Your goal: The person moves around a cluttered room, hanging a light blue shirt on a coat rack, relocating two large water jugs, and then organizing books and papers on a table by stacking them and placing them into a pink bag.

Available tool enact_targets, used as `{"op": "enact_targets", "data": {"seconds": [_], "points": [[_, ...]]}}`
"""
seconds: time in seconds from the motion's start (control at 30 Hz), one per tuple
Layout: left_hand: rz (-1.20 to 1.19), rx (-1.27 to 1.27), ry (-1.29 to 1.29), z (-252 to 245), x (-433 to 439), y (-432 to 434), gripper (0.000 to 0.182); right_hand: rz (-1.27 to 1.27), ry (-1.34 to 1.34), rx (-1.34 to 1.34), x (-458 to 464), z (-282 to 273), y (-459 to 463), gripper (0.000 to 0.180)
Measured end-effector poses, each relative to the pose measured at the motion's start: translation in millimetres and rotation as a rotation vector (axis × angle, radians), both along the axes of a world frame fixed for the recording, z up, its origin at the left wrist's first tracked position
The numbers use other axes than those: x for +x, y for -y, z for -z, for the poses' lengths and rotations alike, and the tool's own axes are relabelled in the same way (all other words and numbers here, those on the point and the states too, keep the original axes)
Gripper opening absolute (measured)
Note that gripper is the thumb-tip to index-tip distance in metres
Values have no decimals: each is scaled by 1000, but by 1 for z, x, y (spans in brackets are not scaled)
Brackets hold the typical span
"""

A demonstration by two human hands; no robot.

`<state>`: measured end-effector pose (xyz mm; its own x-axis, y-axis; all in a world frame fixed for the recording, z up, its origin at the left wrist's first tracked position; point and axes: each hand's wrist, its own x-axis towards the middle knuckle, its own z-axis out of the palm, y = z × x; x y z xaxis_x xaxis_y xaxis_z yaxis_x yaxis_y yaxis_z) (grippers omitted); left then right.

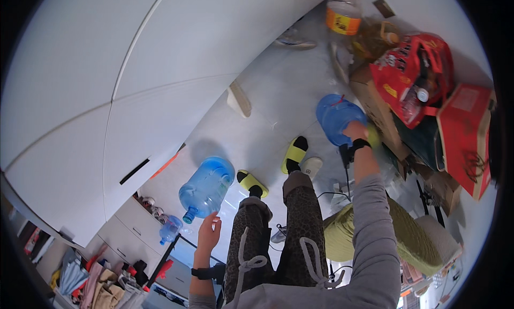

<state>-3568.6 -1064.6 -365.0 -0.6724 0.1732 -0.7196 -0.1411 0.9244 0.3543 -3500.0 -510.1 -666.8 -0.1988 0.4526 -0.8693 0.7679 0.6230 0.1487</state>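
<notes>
A large blue water-cooler bottle stands in front of me to the left, its capless-looking neck tilted towards me. Beside that neck is my left hand, fingers slightly apart and holding nothing; whether a fingertip touches the bottle I cannot tell. To the right, my right hand grips a second blue plastic bottle with a red string on it. The fingers of that hand are partly hidden against the blue plastic.
White cabinet doors fill the left. Cardboard boxes, a red bag, a red box and oil bottles line the right wall. Loose shoes lie on the floor. A green-covered seat is at right.
</notes>
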Motion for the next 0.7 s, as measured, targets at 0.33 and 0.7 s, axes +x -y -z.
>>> {"op": "enact_targets", "data": {"seconds": [0.33, 0.7], "points": [[-126, -8, 25, 35, 51, 81, 32, -192, 358, -113, -12, 26, 17, 48], [-329, -13, -141, 20, 90, 201, 30, -467, 347, 83, -49, -1, 213, 53]]}}
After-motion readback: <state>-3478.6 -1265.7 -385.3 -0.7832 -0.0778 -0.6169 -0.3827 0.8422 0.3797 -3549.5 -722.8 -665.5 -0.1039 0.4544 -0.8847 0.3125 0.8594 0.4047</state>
